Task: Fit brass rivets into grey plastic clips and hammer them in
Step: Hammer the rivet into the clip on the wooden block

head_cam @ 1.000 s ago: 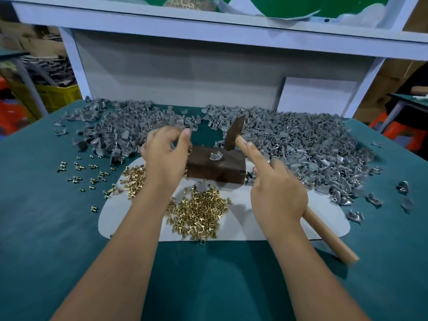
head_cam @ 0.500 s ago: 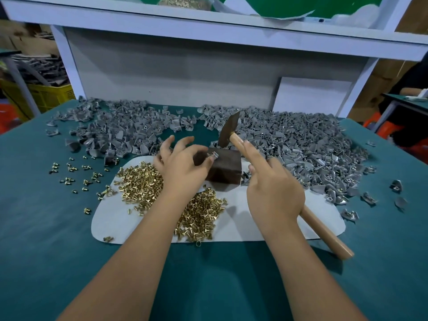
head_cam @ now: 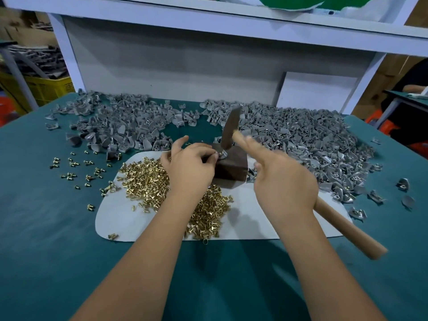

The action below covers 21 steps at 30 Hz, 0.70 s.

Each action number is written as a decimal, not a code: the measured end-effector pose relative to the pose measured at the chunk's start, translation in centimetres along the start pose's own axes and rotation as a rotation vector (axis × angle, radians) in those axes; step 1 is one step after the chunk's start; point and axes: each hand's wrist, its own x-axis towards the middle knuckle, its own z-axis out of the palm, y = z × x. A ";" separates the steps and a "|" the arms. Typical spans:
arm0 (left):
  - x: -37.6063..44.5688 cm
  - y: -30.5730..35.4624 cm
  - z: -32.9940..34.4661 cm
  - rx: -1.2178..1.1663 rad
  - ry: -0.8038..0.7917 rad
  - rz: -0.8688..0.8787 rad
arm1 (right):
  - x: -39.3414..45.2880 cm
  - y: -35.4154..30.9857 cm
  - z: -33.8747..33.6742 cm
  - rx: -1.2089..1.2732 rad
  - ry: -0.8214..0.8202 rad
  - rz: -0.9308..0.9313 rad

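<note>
The left hand [head_cam: 188,169] pinches a small clip [head_cam: 221,155], half hidden by its fingertips, atop the dark block [head_cam: 231,169], while the right hand [head_cam: 283,181] grips the blurred hammer [head_cam: 229,130] just above it.

both bare forearms reach forward side by side. the left hand [head_cam: 188,166] is palm down, fingers curled, its fingertips [head_cam: 214,156] pinched together at the right. the right hand [head_cam: 286,184] is closed in a grip, index finger stretched straight forward.
</note>
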 end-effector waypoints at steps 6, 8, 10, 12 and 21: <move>-0.1 -0.3 0.2 -0.021 0.014 -0.016 | 0.2 -0.3 -0.1 0.038 0.059 0.041; -0.1 -0.3 0.3 -0.029 0.018 -0.033 | -0.1 -0.4 0.0 0.011 0.021 0.002; -0.1 -0.3 0.3 -0.031 0.010 -0.047 | -0.2 -0.1 0.1 0.006 -0.050 0.003; -0.1 -0.3 0.3 -0.027 0.018 -0.051 | -0.1 -0.1 -0.1 0.027 -0.021 0.034; -0.4 -0.2 0.4 0.009 0.047 -0.031 | -0.8 -0.4 -0.4 -0.003 -0.042 0.019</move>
